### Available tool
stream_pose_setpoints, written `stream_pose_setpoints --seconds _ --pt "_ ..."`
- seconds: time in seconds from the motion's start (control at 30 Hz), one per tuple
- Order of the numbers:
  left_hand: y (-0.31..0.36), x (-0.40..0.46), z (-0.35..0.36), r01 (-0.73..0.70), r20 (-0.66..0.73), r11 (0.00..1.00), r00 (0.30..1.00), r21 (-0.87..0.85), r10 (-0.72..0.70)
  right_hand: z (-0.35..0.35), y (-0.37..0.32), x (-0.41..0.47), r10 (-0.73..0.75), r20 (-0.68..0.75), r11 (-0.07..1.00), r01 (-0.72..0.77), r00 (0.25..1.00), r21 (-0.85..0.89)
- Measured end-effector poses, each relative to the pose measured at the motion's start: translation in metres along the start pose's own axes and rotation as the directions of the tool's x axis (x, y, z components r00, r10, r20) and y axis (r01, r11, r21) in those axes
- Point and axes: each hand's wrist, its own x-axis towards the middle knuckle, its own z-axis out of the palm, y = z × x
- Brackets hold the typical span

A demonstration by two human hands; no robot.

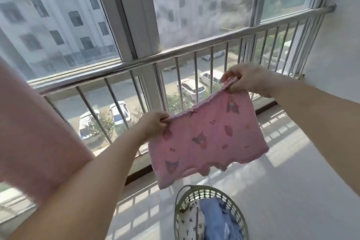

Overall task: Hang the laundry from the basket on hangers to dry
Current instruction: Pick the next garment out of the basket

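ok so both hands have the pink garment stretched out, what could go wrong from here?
1. The left hand and right hand only pinch the top corners of the pink garment; a slip could drop it onto the floor rather than into the basket.
2. No hanger is in view, so one hand will probably have to let go.

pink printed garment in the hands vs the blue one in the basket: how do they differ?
The pink garment is held up and spread flat, pinched at its top edge by the left hand and right hand; the blue garment lies crumpled in the basket. Pink carries a cartoon print; blue looks plain. Neither is on a hanger.
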Motion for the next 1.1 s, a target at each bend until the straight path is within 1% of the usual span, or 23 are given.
stream_pose_setpoints --seconds 0.13,0.2,0.3,0.37,0.43,0.5,0.6,0.7,0.8,0.9,0.93,0.97,1.0,1.03,1.07,1.1 --pt "-0.007 -0.003 0.022 -0.007 0.061 1.0 0.998 -0.016 0.008 0.021 0.043 -0.013 0.113 0.04 0.994 -0.112 0.993 -0.017" --pt "-0.011 -0.005 0.034 0.025 0.106 0.997 0.994 -0.078 -0.017 0.03 0.06 -0.017 0.159 0.054 0.987 -0.158 0.986 -0.033" --pt "-0.014 -0.012 0.048 0.067 0.14 0.99 0.989 -0.126 -0.049 0.041 0.083 -0.022 0.207 0.042 0.978 -0.205 0.978 -0.048" --pt "-0.013 -0.018 0.057 0.131 0.177 0.972 0.979 -0.194 -0.097 0.047 0.097 -0.025 0.238 0.029 0.971 -0.238 0.971 -0.028" --pt "-0.009 -0.025 0.064 0.225 0.218 0.923 0.963 -0.311 -0.161 0.054 0.107 -0.027 0.274 0.005 0.962 -0.274 0.962 0.011" --pt "-0.003 -0.031 0.074 0.321 0.259 0.828 0.94 -0.46 -0.221 0.065 0.115 -0.031 0.312 -0.039 0.948 -0.309 0.949 0.071" --pt "0.012 -0.035 0.095 0.448 0.339 0.625 0.894 -0.639 -0.294 0.089 0.119 -0.042 0.325 -0.042 0.934 -0.314 0.945 0.168" --pt "0.032 -0.036 0.119 0.493 0.372 0.445 0.866 -0.748 -0.335 0.12 0.111 -0.057 0.27 0.025 0.951 -0.271 0.962 0.152" --pt "0.051 -0.04 0.135 0.485 0.381 0.307 0.859 -0.819 -0.341 0.143 0.099 -0.074 0.175 0.142 0.971 -0.195 0.974 0.138" --pt "0.065 -0.047 0.135 0.528 0.462 0.147 0.824 -0.837 -0.329 0.151 0.092 -0.083 0.122 0.277 0.985 -0.15 0.953 0.084" --pt "0.067 -0.049 0.133 0.542 0.477 0.126 0.811 -0.831 -0.339 0.152 0.091 -0.085 0.118 0.292 0.988 -0.142 0.949 0.062" --pt "0.067 -0.05 0.133 0.544 0.476 0.129 0.808 -0.829 -0.347 0.154 0.092 -0.085 0.115 0.293 0.992 -0.127 0.949 0.024" --pt "0.066 -0.051 0.132 0.541 0.462 0.166 0.813 -0.824 -0.354 0.156 0.094 -0.085 0.107 0.286 0.994 -0.104 0.952 -0.025" --pt "0.064 -0.052 0.133 0.528 0.435 0.236 0.829 -0.816 -0.351 0.157 0.096 -0.084 0.095 0.276 0.995 -0.079 0.956 -0.066" --pt "0.061 -0.054 0.135 0.5 0.394 0.338 0.855 -0.797 -0.337 0.158 0.098 -0.083 0.081 0.267 0.995 -0.06 0.96 -0.083" --pt "0.055 -0.055 0.138 0.452 0.334 0.482 0.889 -0.75 -0.314 0.158 0.099 -0.081 0.064 0.259 0.996 -0.044 0.964 -0.082"
